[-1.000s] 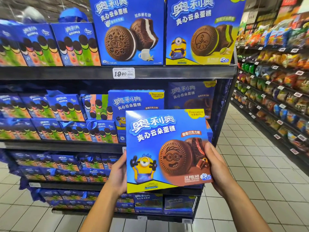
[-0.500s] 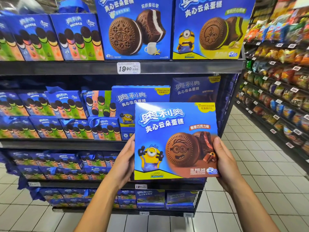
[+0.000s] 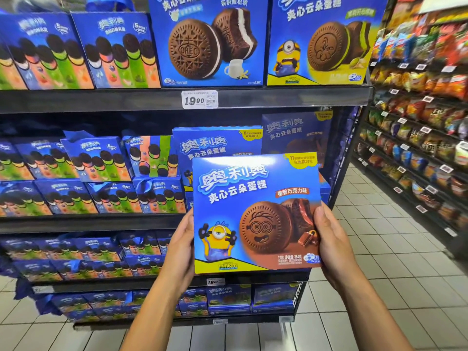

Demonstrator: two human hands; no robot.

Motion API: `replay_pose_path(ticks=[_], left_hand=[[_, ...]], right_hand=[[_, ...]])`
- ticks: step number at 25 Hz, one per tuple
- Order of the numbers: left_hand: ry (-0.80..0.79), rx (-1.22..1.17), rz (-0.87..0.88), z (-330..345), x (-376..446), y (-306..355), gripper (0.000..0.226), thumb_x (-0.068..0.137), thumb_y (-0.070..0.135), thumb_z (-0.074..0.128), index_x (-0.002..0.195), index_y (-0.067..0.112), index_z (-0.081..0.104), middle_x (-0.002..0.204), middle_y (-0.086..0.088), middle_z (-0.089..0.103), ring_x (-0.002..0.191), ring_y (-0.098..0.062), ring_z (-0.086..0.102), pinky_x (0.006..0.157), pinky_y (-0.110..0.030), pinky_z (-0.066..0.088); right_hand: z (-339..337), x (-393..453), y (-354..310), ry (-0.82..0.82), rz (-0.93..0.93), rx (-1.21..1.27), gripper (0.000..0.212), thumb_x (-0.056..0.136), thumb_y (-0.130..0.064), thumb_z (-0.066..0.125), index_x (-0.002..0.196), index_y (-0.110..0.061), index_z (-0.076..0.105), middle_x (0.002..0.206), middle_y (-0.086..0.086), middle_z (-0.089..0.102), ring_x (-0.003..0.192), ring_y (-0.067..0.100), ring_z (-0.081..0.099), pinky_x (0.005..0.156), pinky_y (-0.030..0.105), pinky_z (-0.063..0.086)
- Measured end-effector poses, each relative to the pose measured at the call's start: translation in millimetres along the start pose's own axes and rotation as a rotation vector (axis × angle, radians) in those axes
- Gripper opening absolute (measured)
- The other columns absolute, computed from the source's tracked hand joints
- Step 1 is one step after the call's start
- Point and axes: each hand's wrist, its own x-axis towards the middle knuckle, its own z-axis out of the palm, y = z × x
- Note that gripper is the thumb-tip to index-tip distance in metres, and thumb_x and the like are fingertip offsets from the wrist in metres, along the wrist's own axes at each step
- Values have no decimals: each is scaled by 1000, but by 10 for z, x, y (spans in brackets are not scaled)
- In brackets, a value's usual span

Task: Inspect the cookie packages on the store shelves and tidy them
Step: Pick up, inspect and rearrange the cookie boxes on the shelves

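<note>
box (image 3: 255, 214) raised nearer shelf | glossy flat cardboard | both hands' fingers clamped on edges

Snack bags (image 3: 415, 127) on right aisle racks; white tiled floor (image 3: 379, 262).

The box (image 3: 255, 214) between the hands looks like smooth printed cardboard with a slight sheen — there's a pale glare streak along its top edge. Same glossy card on the bigger boxes (image 3: 210, 41) above it. The shelf (image 3: 101, 100) edges behind are dark painted metal, fairly matt. Price tag (image 3: 200, 99) is white paper in a clear plastic sleeve. To the right of the hands, snack bags (image 3: 425, 79) are shiny crinkly plastic film — floor (image 3: 367, 252) is pale glazed tile.
</note>
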Motion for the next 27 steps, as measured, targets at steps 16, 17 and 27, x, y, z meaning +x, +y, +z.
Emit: replay_pose_path(ticks=[16,17,27], left_hand=[[-132,288,75,265,62,-293,53,81,46,70,131,37,57,129,-1,67,118,-28,64,98,-49,51],[-133,291,81,322,88,-324,56,80,48,70,133,39,56,130,1,67,118,-27,64,96,-47,53],[-122,471,124,1058,520,-451,62,89,43,68,145,39,42,137,10,61,125,-20,60,104,-55,47]], right_hand=[[-299,50,36,205,-10,-54,39,82,-53,59,115,-33,56,103,-1,76,84,13,74,61,24,58],[-369,87,23,207,-3,-62,37,82,-52,58,113,-33,55,101,0,76,83,14,74,60,24,58],[-1016,669,-115,189,-18,-175,35,86,-57,54,106,-29,55,89,-5,74,73,9,72,54,22,55]])
